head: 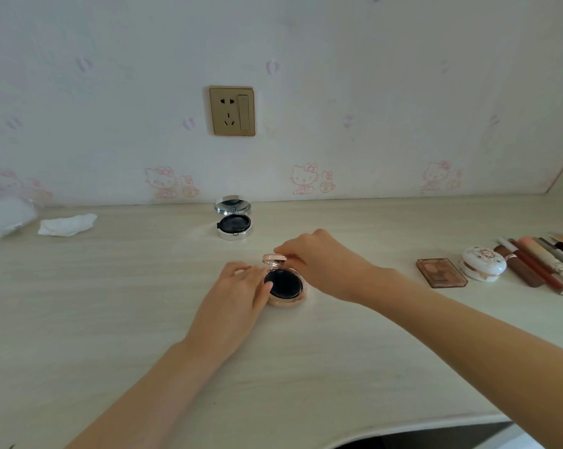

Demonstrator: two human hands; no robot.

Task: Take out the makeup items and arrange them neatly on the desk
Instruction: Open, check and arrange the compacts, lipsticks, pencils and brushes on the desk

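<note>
The rose-gold compact (285, 286) sat near the middle of the pale wooden desk (306, 367), its base flat on the surface and its lid (275, 259) raised upright at the far edge, with a black puff showing inside. The left hand (238, 296) rested against the compact's left side, fingers straight and close together, their tips touching the rim. The right hand (322, 264) reached in from the right and pinched the top of the lid between thumb and curled fingers.

To the right, well apart from the hands, lay a brown eyeshadow palette (441, 272), just beside it a white round case (482, 264), and next to that a row of lipsticks and pens (539, 264) set side by side.

Farther back, near the wall, a silver compact (234, 218) stood open, its mirror lid tilted up. A crumpled tissue (66, 224) lay at the far left. Above the desk, a gold wall socket (232, 111) was set in cartoon-cat wallpaper (306, 179).
</note>
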